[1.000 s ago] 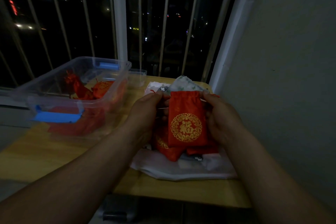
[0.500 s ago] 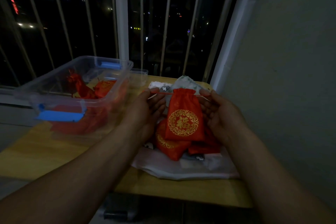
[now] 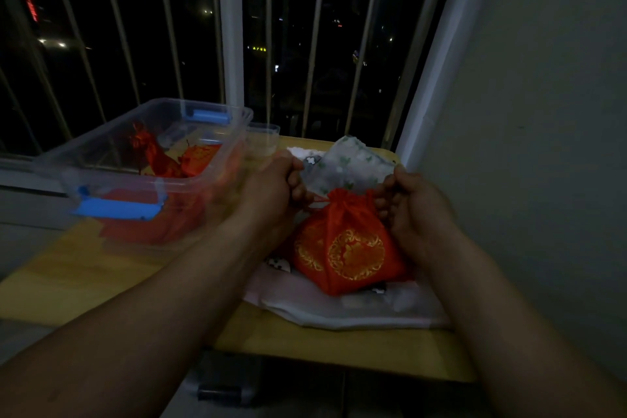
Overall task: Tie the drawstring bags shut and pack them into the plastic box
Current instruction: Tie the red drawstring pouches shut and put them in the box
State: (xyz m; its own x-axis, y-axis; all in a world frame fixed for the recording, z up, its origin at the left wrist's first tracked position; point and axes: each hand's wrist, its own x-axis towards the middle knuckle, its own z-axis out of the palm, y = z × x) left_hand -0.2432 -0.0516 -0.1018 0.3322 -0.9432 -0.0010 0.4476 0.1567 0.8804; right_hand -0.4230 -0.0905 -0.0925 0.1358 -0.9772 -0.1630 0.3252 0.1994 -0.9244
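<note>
Red satin, glossy and stamped with a round gold emblem, makes up the drawstring bag that sits right of centre on the table, on a pale sheet spread over the wood. Its mouth is gathered into a tight ruffle at the top, so the body below bulges into a rounded pouch. A second gold ring shows at its left edge (whether it belongs to this bag or to another one under it cannot be told).

The left hand is closed, its fingers curled, and pinches the thin red cord, which runs taut from the bag's neck to the fingers. The right hand is also curled, close against the right side of the neck, and a short scrap of red cord leads into its fingers. Both hands are held just above the table, one on either side of the ruffle.

Behind the bag, on the far side, lies a white pouch printed with small green shapes.

To the left stands the clear plastic box, open, with a blue latch at its near end and another at its far end. More red bags lie inside it, one with its gathered top pointing up. A small clear tub stands just beyond the box's far right corner. Window bars and a dark night outside fill the far view; a plain wall stands at the right.
</note>
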